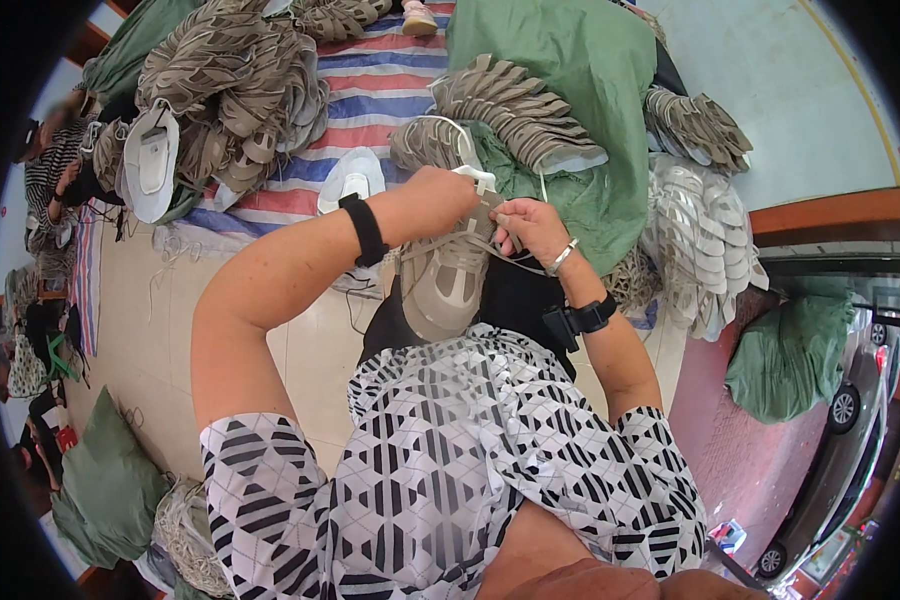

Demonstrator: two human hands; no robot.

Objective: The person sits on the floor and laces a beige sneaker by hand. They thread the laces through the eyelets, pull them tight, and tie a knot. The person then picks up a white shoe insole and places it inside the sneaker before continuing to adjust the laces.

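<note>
A taupe and white shoe upper (444, 288) rests on my lap, its rounded toe pointing toward my body. Pale shoelace (462, 238) crosses its front and trails off to both sides. My left hand (452, 196) is closed at the far, tongue end of the upper; its fingertips are mostly hidden. Just to the right, my right hand (536, 230) pinches the lace between bent fingers beside the eyelet edge. Beyond my left hand lies a white-lined shoe upper (353, 180) on the striped sheet.
Stacked shoe uppers (232, 85) pile up at the far left, with a nested row (515, 110) on the green cloth (560, 50) ahead. Bundled pale uppers (705, 245) stand at right. A green sack (108, 490) sits lower left. Other people (52, 170) are at the left edge.
</note>
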